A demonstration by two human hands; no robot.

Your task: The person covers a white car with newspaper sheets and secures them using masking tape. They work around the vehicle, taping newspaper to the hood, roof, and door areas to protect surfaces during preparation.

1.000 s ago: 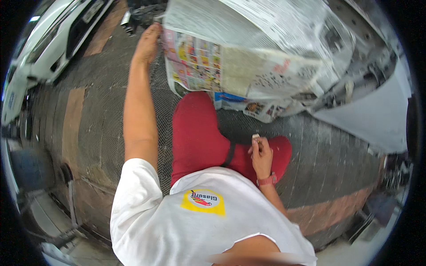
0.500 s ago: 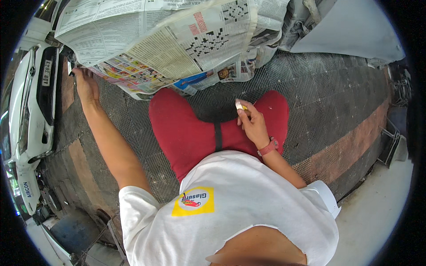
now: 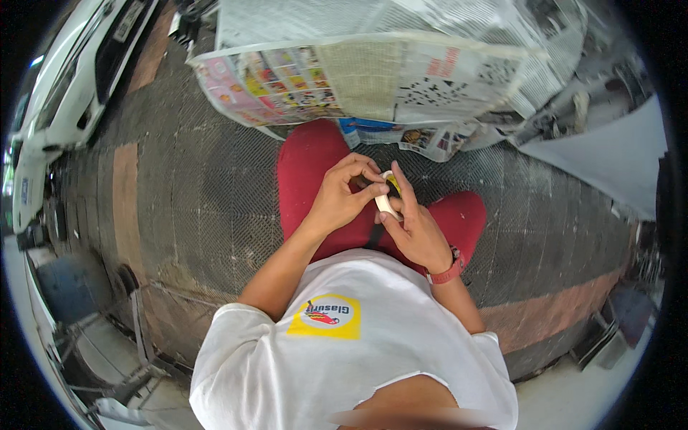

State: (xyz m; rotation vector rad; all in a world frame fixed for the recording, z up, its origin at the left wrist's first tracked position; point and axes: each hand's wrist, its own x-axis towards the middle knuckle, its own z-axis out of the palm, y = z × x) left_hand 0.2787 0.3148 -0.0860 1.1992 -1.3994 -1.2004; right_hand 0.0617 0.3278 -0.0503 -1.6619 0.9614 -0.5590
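Observation:
Between my two hands, above my lap, is a roll of masking tape (image 3: 385, 206), cream on the outside with some yellow showing inside its ring. My right hand (image 3: 420, 235), with a red watch at the wrist, grips the roll from its right side. My left hand (image 3: 342, 195) pinches at the roll's upper left edge with thumb and fingers; whether a tape end is between them is too small to tell. Ahead of my knees hangs a sheet of newspaper (image 3: 358, 80) covering a large object, its lower edge close to my left knee.
A white car (image 3: 72, 97) stands at the far left. Metal stands and a dark blue drum (image 3: 74, 288) are at the lower left. A pale grey panel (image 3: 609, 161) leans in at the right beside uncovered grey parts. Dark textured matting (image 3: 193, 179) covers the floor.
My left hand has come from the newspaper's left edge to the tape roll. The right hand now holds the roll in front of my lap, and my view has turned left.

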